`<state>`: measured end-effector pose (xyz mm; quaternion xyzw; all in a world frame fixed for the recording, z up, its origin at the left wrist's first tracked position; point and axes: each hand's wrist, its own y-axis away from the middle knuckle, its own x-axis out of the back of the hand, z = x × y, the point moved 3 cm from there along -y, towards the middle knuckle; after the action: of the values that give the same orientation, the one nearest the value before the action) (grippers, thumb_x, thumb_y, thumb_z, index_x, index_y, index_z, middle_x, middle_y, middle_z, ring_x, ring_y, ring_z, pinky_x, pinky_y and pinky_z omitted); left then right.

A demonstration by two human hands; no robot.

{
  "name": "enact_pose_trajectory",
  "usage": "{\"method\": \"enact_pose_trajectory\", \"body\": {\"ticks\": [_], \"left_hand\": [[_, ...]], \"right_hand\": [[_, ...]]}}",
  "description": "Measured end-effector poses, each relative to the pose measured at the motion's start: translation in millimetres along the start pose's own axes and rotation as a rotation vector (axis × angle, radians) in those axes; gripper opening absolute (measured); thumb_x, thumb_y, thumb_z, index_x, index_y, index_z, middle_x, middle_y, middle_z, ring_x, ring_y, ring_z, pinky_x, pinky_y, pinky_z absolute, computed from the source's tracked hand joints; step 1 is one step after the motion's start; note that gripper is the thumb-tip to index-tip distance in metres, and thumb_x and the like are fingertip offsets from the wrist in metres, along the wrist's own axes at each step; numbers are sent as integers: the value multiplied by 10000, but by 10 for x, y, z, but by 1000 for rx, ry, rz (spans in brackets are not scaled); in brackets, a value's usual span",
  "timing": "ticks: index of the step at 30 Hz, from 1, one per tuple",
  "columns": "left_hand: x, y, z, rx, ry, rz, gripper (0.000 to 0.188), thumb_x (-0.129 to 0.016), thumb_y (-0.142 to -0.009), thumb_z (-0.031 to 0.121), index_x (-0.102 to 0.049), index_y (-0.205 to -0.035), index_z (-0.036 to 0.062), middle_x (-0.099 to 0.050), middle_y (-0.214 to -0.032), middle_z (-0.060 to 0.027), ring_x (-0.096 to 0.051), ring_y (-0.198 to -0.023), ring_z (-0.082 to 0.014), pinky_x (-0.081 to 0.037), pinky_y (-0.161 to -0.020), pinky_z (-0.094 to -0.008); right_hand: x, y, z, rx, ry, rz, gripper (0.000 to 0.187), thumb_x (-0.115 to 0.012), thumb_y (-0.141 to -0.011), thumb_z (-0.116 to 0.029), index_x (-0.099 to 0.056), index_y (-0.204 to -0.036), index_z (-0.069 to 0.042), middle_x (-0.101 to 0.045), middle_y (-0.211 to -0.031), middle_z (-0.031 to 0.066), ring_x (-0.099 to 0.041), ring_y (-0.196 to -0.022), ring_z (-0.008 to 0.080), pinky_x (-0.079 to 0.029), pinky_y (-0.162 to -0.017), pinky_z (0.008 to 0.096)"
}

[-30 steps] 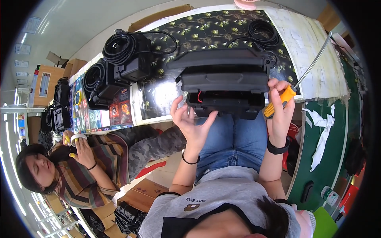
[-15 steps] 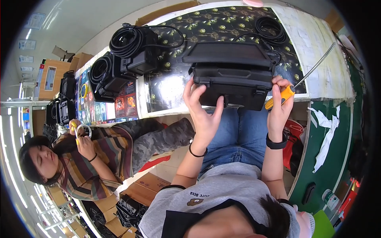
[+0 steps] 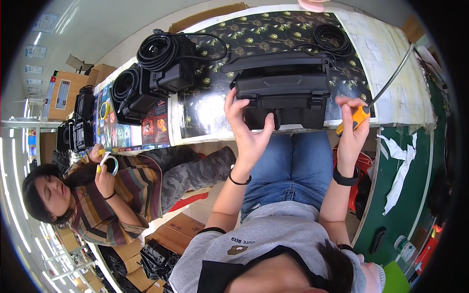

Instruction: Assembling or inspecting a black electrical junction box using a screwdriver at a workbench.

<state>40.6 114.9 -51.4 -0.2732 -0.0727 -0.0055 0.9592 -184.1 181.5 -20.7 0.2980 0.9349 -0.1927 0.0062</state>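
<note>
A black plastic case (image 3: 286, 100) with front latches and a raised flap along its top sits at the table's near edge. My left hand (image 3: 249, 136) grips its left front corner, fingers bent at the side and thumb on the front, beside a short black ribbed fitting (image 3: 277, 118). In my right hand (image 3: 352, 132) is a screwdriver (image 3: 360, 115) with a yellow-orange handle, its long metal shaft pointing away to the right. That hand is just right of the case, apart from it. The inside of the case does not show.
Behind the case lies a coiled black cable (image 3: 332, 40). More black cases (image 3: 171, 75) with coiled cables stand to the left on the table. A co-worker (image 3: 107, 195) sits at the left, holding a ring-shaped item. A green surface (image 3: 395, 185) with torn white paper is at the right.
The case has tilted, so its top flap looks narrower and its right front latch shows more clearly. My right hand, with the screwdriver, has moved slightly right, away from the case.
</note>
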Motion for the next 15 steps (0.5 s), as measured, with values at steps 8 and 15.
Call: {"method": "enact_pose_trajectory", "body": {"ticks": [8, 15], "left_hand": [[-71, 89, 74, -76, -126, 105, 678, -770, -732, -39, -402, -1282, 107, -257, -1468, -232, -370, -1360, -380, -412, -1074, -425], [-55, 130, 22, -88, -69, 95, 671, -777, -733, -38, -411, -1277, 104, -288, -1455, -234, -368, -1368, -387, -409, -1078, -423]], "right_hand": [[-239, 83, -175, 38, 317, -98, 111, -602, -992, -105, -532, -1015, -22, -677, -1020, 100, -625, -898, 138, -495, -797, 273], [-161, 17, -267, -102, 123, -154, 125, -551, -1020, -115, -507, -1098, -28, -650, -999, 121, -677, -855, 173, -552, -742, 270]]}}
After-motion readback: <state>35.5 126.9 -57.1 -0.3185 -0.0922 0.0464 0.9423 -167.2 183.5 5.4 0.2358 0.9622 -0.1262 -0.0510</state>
